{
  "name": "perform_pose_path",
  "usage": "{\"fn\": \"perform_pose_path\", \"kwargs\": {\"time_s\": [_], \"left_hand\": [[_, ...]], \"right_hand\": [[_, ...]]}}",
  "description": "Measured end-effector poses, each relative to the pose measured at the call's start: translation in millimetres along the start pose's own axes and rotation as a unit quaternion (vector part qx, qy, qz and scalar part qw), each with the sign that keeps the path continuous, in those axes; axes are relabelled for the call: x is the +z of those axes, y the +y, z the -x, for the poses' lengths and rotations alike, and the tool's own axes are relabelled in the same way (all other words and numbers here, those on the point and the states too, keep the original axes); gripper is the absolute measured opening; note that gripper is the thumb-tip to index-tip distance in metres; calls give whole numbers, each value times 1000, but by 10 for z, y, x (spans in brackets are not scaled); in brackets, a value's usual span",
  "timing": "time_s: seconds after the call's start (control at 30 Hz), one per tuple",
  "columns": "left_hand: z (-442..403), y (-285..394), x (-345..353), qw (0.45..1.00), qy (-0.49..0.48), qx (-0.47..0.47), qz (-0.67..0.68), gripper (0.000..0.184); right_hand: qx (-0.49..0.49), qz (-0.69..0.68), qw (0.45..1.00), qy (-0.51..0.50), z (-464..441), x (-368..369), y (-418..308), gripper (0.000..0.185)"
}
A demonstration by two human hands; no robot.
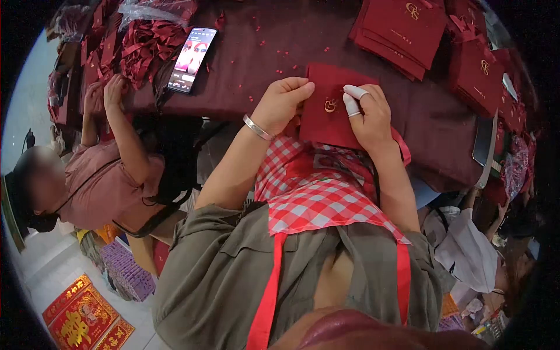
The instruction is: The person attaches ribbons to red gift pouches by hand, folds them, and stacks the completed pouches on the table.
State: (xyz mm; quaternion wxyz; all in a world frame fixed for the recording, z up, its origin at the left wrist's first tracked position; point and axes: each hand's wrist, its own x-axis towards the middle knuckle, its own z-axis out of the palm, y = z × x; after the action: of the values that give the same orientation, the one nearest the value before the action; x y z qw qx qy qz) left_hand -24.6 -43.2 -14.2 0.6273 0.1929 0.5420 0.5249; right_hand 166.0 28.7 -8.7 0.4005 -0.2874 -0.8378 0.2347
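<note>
Head view: a person's two bare hands work at the near edge of a table with a dark red cloth (245,35).
Red piece: the flat red piece (326,125) is between both hands, in front of the checked apron (332,204), its gold emblem (331,105) facing up.
Left hand: the left hand (286,102), with a silver bracelet (258,127) at the wrist, pinches the piece's left edge between thumb and bent fingers.
Right hand: the right hand (371,114) curls over the right side; white covers (352,105) sleeve its thumb and forefinger, tips close together beside the emblem. I cannot tell whether they pinch anything.
Phone: a lit phone (191,60) lies left of the hands, beside piled red ribbons (149,52).
Stack: similar red pieces (399,35) with gold emblems lie at upper right.
Co-worker: another person (111,169) sits at left, hands at the table edge.
</note>
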Motion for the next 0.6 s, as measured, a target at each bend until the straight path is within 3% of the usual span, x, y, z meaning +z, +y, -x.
{"fn": "perform_pose_path", "kwargs": {"time_s": [0.07,0.13,0.4,0.6], "left_hand": [[53,27,32,1000,4,-3,5,15],[63,23,107,997,27,65,31,14],[57,30,61,999,11,43,3,16],[61,53,81,999,34,21,-19,18]], "right_hand": [[5,-2,1000,-1,4,0,5,10],[10,-5,1000,-3,-13,4,9,10],[-33,106,990,-92,-260,52,-68,10],[-71,112,986,-98,-345,88,-142,10]]}}
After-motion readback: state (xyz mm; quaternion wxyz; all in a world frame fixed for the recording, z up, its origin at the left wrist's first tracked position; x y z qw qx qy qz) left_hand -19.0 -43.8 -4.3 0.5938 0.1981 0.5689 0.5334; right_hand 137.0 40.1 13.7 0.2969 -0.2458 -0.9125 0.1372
